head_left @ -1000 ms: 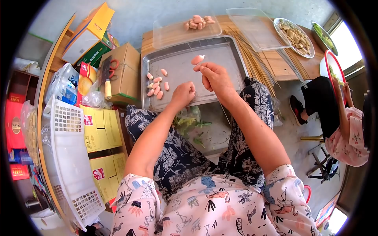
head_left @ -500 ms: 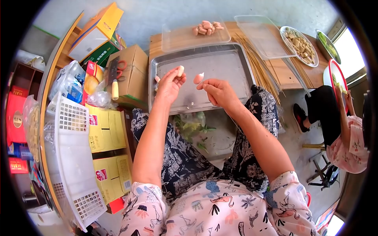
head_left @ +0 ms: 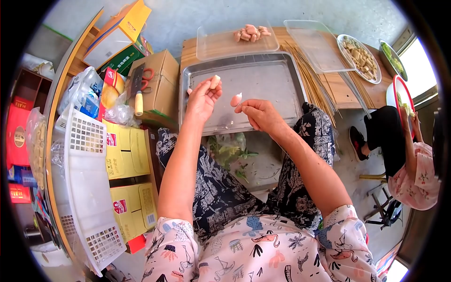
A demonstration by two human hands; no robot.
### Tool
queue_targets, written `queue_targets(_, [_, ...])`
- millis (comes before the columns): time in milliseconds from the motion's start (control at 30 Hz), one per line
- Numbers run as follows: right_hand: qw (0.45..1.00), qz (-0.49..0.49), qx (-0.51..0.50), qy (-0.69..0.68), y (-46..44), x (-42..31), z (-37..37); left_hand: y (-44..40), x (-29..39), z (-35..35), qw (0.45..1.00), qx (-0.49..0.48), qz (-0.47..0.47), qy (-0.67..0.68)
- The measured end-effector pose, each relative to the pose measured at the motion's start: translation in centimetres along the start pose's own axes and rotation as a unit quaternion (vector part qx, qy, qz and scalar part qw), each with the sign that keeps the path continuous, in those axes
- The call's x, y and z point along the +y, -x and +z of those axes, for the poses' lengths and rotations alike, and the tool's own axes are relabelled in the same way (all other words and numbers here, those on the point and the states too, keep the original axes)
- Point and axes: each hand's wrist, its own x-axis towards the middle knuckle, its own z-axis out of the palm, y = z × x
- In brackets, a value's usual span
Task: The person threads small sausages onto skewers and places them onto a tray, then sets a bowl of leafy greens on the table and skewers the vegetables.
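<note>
My left hand [head_left: 203, 101] is closed over the left part of a metal tray [head_left: 296, 89], a pale pink piece of food [head_left: 215, 82] pinched at its fingertips. To its right, my right hand [head_left: 260, 114] pinches what looks like a thin skewer, its shaft mostly hidden by the fingers. Just beyond those fingertips sits a pink food piece with a white tip [head_left: 236, 99]. Another pink piece [head_left: 189, 91] lies by the tray's left side, partly behind my left hand. Small pale crumbs [head_left: 229, 123] are on the tray near its front edge.
Behind the tray, a clear container [head_left: 211, 44] holds several pink pieces [head_left: 252, 33]. Bamboo skewers [head_left: 314, 77] lie right, beside a clear lid-like tray [head_left: 312, 44] and a plate of food [head_left: 359, 56]. A knife [head_left: 137, 87] rests on a carton at left. A person [head_left: 413, 176] sits right.
The view has shifted slightly. Both hands keep nearly the same pose, and each still grips what it held.
</note>
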Motion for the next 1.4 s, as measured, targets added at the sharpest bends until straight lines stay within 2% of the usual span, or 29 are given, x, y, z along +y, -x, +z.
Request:
queue_targets(667, [1.0,0.005,0.011,0.012,-0.3,0.6,0.0,0.3,0.2,0.4,0.999,0.005,0.017,-0.032])
queue_targets(1267, [1.0,-0.001,0.0,0.023,-0.3,0.8,0.2,0.6,0.4,0.4,0.998,-0.038,-0.025,-0.032])
queue_targets(1400, [0.999,-0.011,0.014,0.039,-0.3,0.7,0.2,1.2,0.1,1.2,0.994,-0.071,-0.045,-0.073])
